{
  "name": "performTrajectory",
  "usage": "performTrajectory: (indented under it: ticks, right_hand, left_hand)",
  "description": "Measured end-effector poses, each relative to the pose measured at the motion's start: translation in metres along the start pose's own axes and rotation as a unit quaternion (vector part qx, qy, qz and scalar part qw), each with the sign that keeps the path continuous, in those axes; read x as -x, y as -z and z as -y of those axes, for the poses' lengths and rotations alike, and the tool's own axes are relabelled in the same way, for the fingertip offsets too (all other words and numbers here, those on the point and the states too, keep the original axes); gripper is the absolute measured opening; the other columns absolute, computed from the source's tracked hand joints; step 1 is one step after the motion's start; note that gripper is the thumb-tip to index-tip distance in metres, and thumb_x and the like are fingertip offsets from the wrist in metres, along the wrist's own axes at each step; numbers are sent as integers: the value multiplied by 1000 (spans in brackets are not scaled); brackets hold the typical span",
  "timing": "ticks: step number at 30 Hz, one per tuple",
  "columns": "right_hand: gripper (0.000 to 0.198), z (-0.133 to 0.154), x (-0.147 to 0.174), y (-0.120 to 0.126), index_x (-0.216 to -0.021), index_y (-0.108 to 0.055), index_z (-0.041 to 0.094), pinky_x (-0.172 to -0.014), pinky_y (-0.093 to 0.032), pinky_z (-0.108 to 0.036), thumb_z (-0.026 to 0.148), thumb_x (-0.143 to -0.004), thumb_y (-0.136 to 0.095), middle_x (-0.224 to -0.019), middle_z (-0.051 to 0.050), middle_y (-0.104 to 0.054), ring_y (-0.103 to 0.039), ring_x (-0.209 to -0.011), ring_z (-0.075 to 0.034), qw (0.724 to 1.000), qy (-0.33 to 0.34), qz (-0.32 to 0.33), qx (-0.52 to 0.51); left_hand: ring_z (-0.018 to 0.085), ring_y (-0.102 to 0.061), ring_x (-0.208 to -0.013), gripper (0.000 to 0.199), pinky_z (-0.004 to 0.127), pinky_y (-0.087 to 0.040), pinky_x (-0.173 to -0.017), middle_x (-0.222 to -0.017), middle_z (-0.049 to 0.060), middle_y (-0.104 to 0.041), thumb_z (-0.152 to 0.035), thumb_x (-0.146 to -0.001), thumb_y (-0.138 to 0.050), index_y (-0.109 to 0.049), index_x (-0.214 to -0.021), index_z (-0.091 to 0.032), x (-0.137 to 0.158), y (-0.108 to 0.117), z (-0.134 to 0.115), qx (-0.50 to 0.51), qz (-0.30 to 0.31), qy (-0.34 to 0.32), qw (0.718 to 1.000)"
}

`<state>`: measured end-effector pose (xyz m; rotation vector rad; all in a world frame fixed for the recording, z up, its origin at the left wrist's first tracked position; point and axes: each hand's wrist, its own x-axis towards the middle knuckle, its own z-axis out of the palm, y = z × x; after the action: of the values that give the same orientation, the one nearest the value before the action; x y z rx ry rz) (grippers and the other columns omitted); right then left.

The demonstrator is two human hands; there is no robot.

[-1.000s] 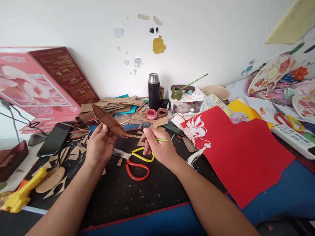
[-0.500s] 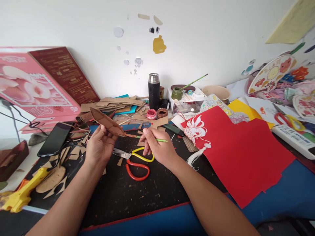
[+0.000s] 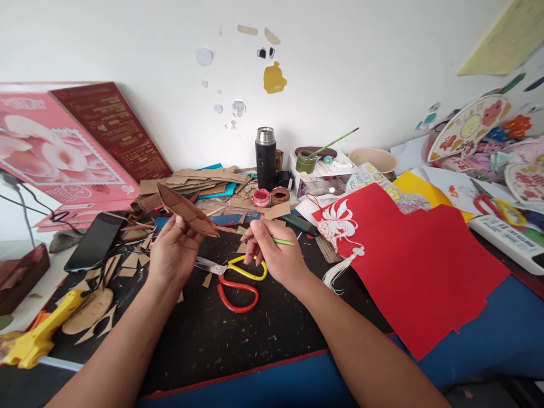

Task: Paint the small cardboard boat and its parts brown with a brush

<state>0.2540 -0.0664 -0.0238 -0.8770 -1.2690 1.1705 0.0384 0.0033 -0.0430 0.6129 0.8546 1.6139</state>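
My left hand point(image 3: 175, 249) grips a brown, boat-shaped cardboard piece point(image 3: 185, 211) by its near side, tilted with its pointed end up to the left. In my right hand point(image 3: 272, 249) is a green-handled paintbrush point(image 3: 284, 242), pinched between thumb and fingers. Its brown-stained tip reaches left to the lower right end of the cardboard piece; whether it touches is hard to tell. Below the hands, scissors point(image 3: 240, 280) with one yellow and one red handle lie on the black mat point(image 3: 255, 340). Open jars of red paint point(image 3: 261, 197) and brown paint point(image 3: 280, 195) stand behind.
A black flask point(image 3: 266, 161) stands at the back beside stacked cardboard strips point(image 3: 195, 180). Red paper point(image 3: 425, 266) with a white tassel covers the right. On the left are a phone point(image 3: 96, 241), cardboard scraps and a yellow glue gun point(image 3: 46, 328).
The paintbrush and my right hand have shifted slightly right and up. My left hand has turned the cardboard piece a little, keeping hold of it.
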Motion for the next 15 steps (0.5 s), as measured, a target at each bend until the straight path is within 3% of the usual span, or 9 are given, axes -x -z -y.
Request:
performTrajectory:
  ticks: [4,9,12,15]
  right_hand:
    - [55,-5,2,-1,-91,-70,20,-48,-50,-19,68,-110,-52,-68,2,-67,-73,-56,-12,999,-7,40,33]
    - [58,-6,1,1,-88,-67,20,-47,-49,-19,70,-110,-50,-63,3,-64,-69,-50,-11,998,-4,34,43]
    - [58,-4,0,1,-89,-68,20,-46,-48,-19,71,-110,-50,-63,3,-64,-71,-51,-12,999,-13,32,37]
    - [58,-4,1,-1,-90,-68,20,-46,-48,-19,72,-109,-51,-64,3,-64,-72,-53,-12,999,-24,33,33]
  left_hand:
    - [20,-81,-88,6,31,-69,-83,-94,6,-82,-16,-97,-76,-76,-91,-19,2,-2,2,8,6,10,1000]
    - [19,-79,-87,9,32,-68,-85,-93,6,-82,-16,-98,-73,-74,-90,-20,-1,1,0,13,5,5,1000]
    - [20,-79,-90,4,34,-68,-87,-97,6,-82,-21,-95,-79,-76,-95,-20,1,1,3,1,15,-1,1000]
    - [22,-80,-91,15,34,-67,-83,-100,7,-82,-26,-90,-87,-77,-99,-18,6,-2,8,-21,36,3,999]
